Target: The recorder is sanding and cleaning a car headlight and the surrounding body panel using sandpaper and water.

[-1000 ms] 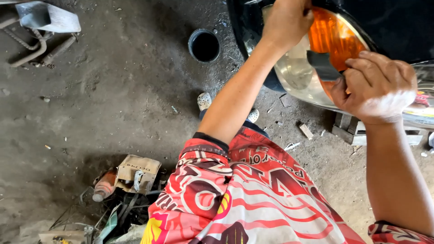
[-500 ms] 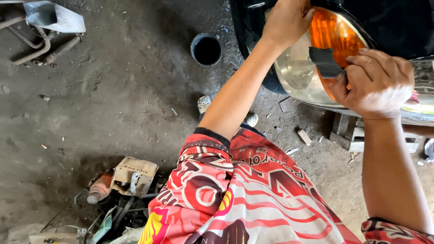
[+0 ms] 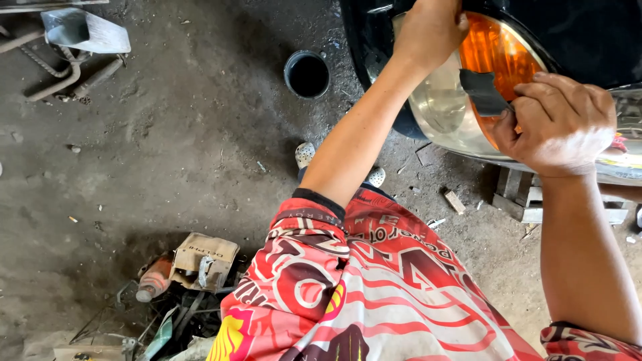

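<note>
A car headlight (image 3: 448, 107) with a clear lens and an orange corner section (image 3: 498, 57) sits in the dark car body at the upper right. My left hand (image 3: 431, 30) presses against the top of the lens, fingers wrapped over its upper edge. My right hand (image 3: 558, 124) pinches a small dark square of abrasive sheet (image 3: 485, 92) against the orange part of the lens. My forearms reach up from a red patterned shirt (image 3: 374, 294) at the bottom.
A dark round can (image 3: 307, 73) stands on the dirt floor left of the car. A cardboard box (image 3: 204, 261), a small bottle (image 3: 154, 279) and scrap lie at the lower left. Metal pipes and a scoop (image 3: 83, 30) lie top left. Wooden blocks (image 3: 525, 200) sit under the bumper.
My right hand has shifted the dark sheet slightly along the orange lens; the view has drifted a little. My left hand stays on the lens top.
</note>
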